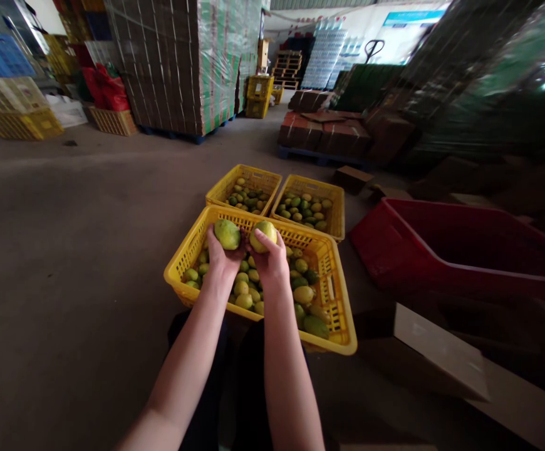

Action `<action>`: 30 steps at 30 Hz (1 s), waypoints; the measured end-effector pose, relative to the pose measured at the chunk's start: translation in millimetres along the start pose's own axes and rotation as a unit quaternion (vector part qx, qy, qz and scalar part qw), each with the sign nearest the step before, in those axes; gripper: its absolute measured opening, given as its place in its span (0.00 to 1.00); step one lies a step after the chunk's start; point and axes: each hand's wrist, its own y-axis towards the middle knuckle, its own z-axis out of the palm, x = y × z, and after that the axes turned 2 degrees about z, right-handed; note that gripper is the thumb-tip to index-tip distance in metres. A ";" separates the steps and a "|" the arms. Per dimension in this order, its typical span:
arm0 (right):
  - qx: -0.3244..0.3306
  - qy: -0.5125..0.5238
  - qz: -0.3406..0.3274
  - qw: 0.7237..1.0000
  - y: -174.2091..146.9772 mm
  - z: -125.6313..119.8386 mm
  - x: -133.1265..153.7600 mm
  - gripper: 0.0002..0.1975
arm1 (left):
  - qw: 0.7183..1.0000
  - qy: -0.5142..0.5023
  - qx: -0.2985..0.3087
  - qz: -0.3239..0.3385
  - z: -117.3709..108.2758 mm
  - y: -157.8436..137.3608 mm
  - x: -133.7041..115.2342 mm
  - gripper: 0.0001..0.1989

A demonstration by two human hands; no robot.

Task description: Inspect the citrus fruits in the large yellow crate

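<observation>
head view: the left hand (224, 260) cradles a greener fruit (227, 234) in its upturned palm, and the right hand (275, 258) grips a yellower fruit (264, 236), thumb across its near side. both fruits are above the front yellow crate (341, 297), the greener at 11 o'clock and the yellower at 12 from the wrists. more loose fruit (241, 288) lies in the crate below. two other yellow crates stand beyond, the left far crate (225, 178) at 12 o'clock and the right far crate (334, 203) at 1. each held fruit looks firm, fairly light and smooth enough to roll; its rind probably bruises under hard pressure. the rounded middle seems the best hold, fingers beneath and thumb lightly on the side.
</observation>
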 end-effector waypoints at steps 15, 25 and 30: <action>0.111 -0.141 -0.185 0.966 -7.6 -9.3 4.9 0.31 | 0.987 0.030 0.110 0.115 1.7 -10.1 3.1 0.14; 0.184 -0.146 -0.155 0.960 -13.4 -9.5 7.0 0.28 | 0.965 0.064 0.178 0.179 -1.2 -17.5 -2.4 0.19; 0.167 -0.121 -0.127 0.970 -19.6 -4.8 12.2 0.31 | 0.970 0.042 0.165 0.171 -1.8 -17.4 -4.2 0.18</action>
